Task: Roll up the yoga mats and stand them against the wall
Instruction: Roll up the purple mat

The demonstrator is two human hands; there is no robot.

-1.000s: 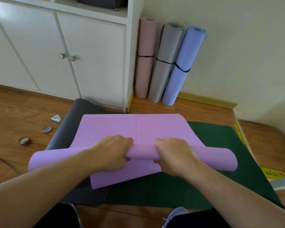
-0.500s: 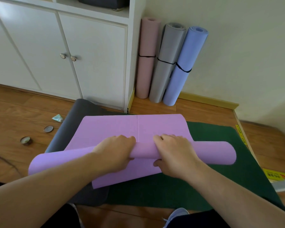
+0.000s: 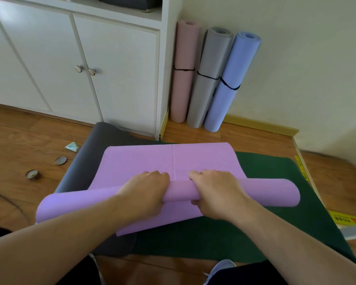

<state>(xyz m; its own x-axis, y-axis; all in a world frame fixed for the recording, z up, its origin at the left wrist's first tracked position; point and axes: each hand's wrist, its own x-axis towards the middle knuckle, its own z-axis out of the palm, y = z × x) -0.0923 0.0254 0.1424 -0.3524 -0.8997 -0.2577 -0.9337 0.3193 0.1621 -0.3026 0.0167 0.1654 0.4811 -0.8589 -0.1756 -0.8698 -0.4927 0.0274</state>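
A purple yoga mat (image 3: 169,161) lies in front of me, its near part wound into a roll (image 3: 265,192) that runs left to right. My left hand (image 3: 146,192) and my right hand (image 3: 216,192) grip the roll side by side at its middle, fingers curled over the top. The flat rest of the mat stretches toward the wall. Under it lie a dark grey mat (image 3: 84,159) on the left and a dark green mat (image 3: 275,223) on the right. Three rolled mats stand against the wall: pink (image 3: 184,73), grey (image 3: 210,79) and blue (image 3: 232,83), each bound with a black band.
White cabinet doors (image 3: 115,75) stand at the back left. A small tube (image 3: 72,146) and two round lids (image 3: 60,160) lie on the wooden floor at left. A yellow-labelled box edge (image 3: 344,220) is at the right. My shoe (image 3: 220,268) shows at the bottom.
The roll has turned forward toward the wall, taking up more of the flat mat. Both hands moved forward with it and shifted their grip over the top.
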